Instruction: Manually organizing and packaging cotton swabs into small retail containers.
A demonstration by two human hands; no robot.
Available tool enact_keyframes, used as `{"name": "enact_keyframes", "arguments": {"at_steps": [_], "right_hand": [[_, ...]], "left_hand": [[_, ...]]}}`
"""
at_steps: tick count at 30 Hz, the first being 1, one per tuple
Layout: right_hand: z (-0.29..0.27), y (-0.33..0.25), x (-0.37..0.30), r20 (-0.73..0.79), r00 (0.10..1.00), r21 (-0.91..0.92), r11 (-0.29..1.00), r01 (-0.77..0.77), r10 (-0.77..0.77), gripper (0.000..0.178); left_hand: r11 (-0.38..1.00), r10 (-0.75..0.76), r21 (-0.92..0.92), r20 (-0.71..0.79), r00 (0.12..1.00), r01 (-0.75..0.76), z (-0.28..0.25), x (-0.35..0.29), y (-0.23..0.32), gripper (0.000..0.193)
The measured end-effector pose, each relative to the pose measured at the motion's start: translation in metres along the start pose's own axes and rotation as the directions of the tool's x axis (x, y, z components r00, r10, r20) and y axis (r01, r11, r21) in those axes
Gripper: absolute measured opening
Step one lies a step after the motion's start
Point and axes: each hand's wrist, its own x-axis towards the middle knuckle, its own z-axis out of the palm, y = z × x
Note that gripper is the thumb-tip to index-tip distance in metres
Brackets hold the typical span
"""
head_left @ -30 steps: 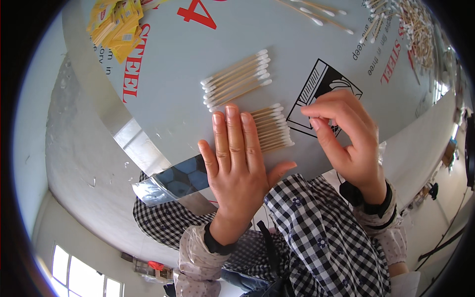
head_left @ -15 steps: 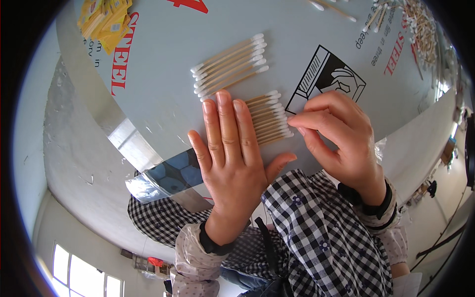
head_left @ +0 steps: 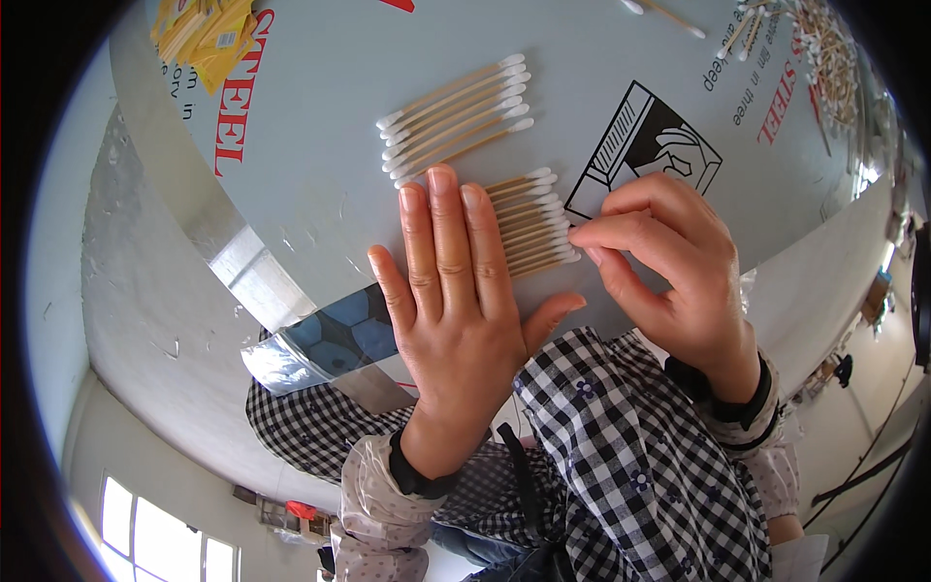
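Hands (right one) now nearer swabs

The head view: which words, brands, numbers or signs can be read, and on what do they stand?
Described, not copied:
Grey sheet, left: large red capitals, readable.
Beside them: small black print, only partly visible.
Sheet, right: red capitals, smaller.
Near those: black print lines, partly readable.
Sheet, right of centre: black line drawing.
Sheet, top: red mark, cut off.
Yellow packets: print too small.

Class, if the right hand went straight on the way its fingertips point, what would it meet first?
The bare right hand would probably first meet the row of thin, tan-stemmed, white-tipped cotton swabs under the bare left hand; whether it already touches them is unclear.
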Motion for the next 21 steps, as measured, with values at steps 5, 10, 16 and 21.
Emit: {"name": "enact_keyframes", "arguments": {"at_steps": [5, 10, 16, 21], "right_hand": [[0.000, 0.002, 0.001, -0.042, 0.998, 0.116, 0.992, -0.038, 0.043, 0.022], [0.009, 0.000, 0.005, -0.040, 0.999, 0.067, 0.998, -0.020, 0.023, 0.028], [0.010, 0.002, 0.011, -0.040, 0.996, 0.053, 0.995, 0.087, -0.085, 0.032], [0.009, 0.003, 0.007, -0.011, 0.997, 0.052, 0.996, 0.073, -0.072, 0.033]], "left_hand": [[1.000, -0.002, -0.009, -0.001, 1.000, 0.002, -0.001, 0.000, 0.000, 0.113], [0.999, -0.009, -0.034, -0.013, 1.000, 0.008, 0.000, 0.000, 0.000, 0.112], [0.999, -0.016, -0.050, -0.001, 1.000, 0.016, -0.002, 0.001, 0.000, 0.110], [0.999, -0.011, -0.052, 0.003, 1.000, 0.011, -0.002, 0.001, 0.000, 0.109]]}}
